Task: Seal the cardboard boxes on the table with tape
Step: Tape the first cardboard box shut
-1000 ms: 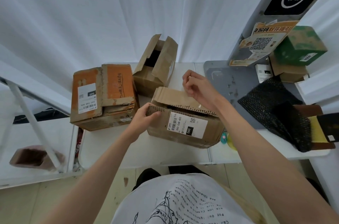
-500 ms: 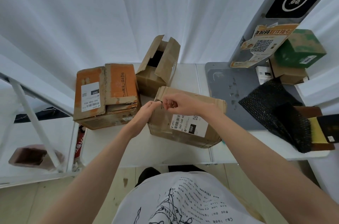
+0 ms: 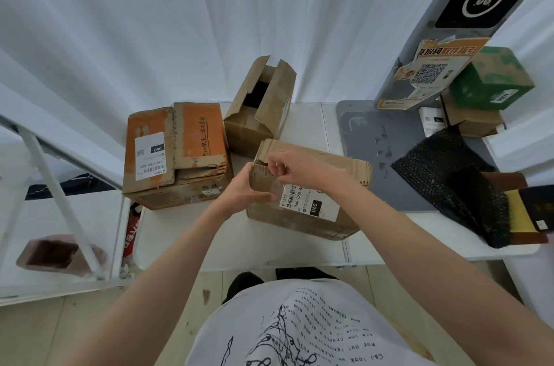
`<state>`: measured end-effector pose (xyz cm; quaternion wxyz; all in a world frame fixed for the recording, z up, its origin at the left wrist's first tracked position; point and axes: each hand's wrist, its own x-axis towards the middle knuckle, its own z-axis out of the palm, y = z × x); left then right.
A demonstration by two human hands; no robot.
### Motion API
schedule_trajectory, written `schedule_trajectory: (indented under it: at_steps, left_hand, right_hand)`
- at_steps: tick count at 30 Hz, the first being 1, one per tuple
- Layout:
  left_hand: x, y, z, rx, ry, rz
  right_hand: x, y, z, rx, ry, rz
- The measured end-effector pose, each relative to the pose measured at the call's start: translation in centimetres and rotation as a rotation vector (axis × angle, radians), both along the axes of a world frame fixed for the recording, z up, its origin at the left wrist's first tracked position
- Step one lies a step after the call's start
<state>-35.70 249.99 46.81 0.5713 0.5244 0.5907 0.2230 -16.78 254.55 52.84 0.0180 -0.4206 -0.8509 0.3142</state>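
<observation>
A closed brown cardboard box (image 3: 332, 173) with a white 060 label lies in the middle of the white table (image 3: 239, 233). My left hand (image 3: 242, 188) grips its left end, thumb on the front face. My right hand (image 3: 295, 167) reaches across the top to the same corner and pinches a thin clear strip of tape (image 3: 283, 185) that hangs down by the label. An orange-topped box (image 3: 177, 152) sits to the left with its flaps down. A smaller brown box (image 3: 260, 107) stands behind, flaps open.
A grey base plate (image 3: 386, 152) with an upright post takes up the right side of the table. Black bubble wrap (image 3: 452, 182), a green box (image 3: 491, 77) and a brown box under it lie there. A white frame leg (image 3: 54, 185) slants at the left.
The box's raised top flap has come down flat. My right hand moved from above that flap to the box's left corner, beside my left hand, which slid down the box's end.
</observation>
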Motion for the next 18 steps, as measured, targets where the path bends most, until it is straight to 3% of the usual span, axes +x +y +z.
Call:
schedule_trajectory:
  at_steps: [18]
  left_hand:
    - [2.0, -0.6, 0.6, 0.063, 0.179, 0.081]
  right_hand:
    - [0.1, 0.1, -0.8, 0.035, -0.017, -0.007]
